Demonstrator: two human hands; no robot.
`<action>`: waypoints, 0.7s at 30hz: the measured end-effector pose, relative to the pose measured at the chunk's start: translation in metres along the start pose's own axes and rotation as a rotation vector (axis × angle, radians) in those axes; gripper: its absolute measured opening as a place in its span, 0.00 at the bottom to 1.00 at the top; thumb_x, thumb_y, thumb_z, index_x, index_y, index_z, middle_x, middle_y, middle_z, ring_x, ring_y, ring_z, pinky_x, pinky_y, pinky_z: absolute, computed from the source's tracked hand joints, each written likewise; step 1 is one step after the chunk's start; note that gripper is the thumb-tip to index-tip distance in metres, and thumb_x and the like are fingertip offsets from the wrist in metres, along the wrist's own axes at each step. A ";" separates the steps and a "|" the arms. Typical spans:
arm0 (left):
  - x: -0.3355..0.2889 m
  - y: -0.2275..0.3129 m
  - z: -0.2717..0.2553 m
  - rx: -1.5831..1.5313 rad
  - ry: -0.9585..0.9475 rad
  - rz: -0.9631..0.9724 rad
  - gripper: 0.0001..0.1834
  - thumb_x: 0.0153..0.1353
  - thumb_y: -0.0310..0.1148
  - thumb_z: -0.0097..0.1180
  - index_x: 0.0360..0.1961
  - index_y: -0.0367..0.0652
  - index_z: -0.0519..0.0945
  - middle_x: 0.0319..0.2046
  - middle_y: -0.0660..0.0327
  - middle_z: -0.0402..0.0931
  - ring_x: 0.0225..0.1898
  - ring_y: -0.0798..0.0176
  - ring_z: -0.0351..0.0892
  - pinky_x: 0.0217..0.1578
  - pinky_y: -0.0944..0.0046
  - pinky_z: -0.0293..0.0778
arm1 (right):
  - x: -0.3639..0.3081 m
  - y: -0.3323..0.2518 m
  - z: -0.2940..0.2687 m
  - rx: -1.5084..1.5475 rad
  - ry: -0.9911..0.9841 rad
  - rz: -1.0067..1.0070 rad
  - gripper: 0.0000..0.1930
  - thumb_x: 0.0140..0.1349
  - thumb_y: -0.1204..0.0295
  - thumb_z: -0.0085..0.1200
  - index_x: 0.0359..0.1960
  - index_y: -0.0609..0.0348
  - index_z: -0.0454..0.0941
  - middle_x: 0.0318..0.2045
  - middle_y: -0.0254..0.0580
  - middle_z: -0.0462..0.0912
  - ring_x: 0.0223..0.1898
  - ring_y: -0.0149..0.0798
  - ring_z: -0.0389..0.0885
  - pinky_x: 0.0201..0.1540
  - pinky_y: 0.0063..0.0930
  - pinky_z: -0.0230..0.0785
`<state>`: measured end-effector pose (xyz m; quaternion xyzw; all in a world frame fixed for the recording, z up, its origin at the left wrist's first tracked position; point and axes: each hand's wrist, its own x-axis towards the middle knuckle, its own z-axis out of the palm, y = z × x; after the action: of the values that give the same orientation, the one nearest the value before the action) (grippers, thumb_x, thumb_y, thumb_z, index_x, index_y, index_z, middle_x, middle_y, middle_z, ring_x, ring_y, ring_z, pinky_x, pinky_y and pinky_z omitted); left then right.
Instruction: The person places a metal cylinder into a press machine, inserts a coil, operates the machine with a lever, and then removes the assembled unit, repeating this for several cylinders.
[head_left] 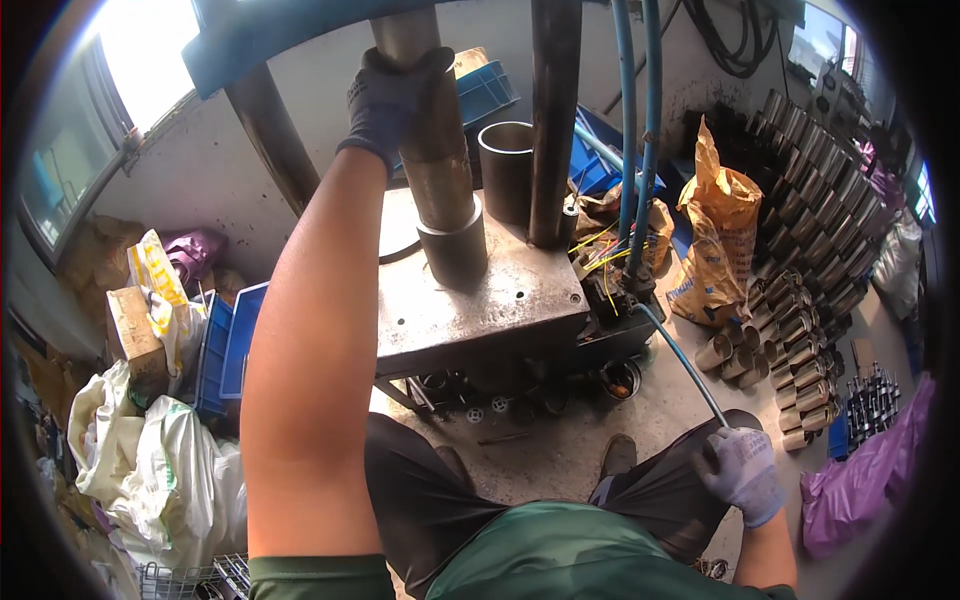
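My left hand (395,105), in a dark grey work glove, reaches up and wraps round an upright metal cylinder (440,185) under the press. The cylinder's lower end meets a wider, short metal sleeve (455,252) standing on the thick steel press bed (490,310). Part of the cylinder is hidden behind my hand. Down at the right, near my knee, my right hand (742,475), in a light grey glove, is closed round the end of a thin blue-grey lever rod (685,365). The rod runs up to a fitting at the bed's right side.
Dark steel columns (553,120) flank the work, and a wide dark tube (507,170) stands behind. Blue hoses (640,140) drop on the right. Many metal tubes (810,190) are stacked beyond a brown paper sack (720,230). White sacks (160,490) and blue crates (213,355) crowd the left.
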<state>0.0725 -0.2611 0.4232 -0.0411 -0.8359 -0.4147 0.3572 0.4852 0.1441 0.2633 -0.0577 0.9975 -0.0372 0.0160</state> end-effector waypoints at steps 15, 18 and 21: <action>-0.003 -0.022 0.016 -0.056 0.027 0.002 0.60 0.37 0.74 0.75 0.61 0.35 0.75 0.53 0.41 0.83 0.57 0.40 0.83 0.56 0.47 0.80 | 0.004 -0.007 -0.015 0.059 -0.009 0.084 0.13 0.55 0.62 0.69 0.26 0.57 0.80 0.28 0.48 0.82 0.33 0.55 0.83 0.36 0.49 0.74; -0.004 -0.030 0.015 -0.088 0.024 0.030 0.59 0.38 0.73 0.75 0.61 0.36 0.75 0.53 0.41 0.83 0.57 0.41 0.84 0.57 0.47 0.80 | 0.021 -0.005 -0.040 0.093 0.009 0.015 0.13 0.53 0.64 0.70 0.34 0.58 0.84 0.35 0.48 0.85 0.38 0.54 0.85 0.41 0.47 0.77; -0.008 -0.032 0.012 -0.085 0.026 0.020 0.58 0.39 0.73 0.75 0.60 0.37 0.76 0.53 0.42 0.84 0.57 0.41 0.84 0.56 0.47 0.80 | 0.068 0.006 -0.067 0.015 0.217 -0.161 0.20 0.53 0.67 0.70 0.47 0.60 0.84 0.47 0.49 0.86 0.52 0.55 0.83 0.54 0.45 0.76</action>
<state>0.0598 -0.2714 0.3920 -0.0590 -0.8124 -0.4467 0.3701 0.4151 0.1472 0.3272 -0.1332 0.9852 -0.0519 -0.0946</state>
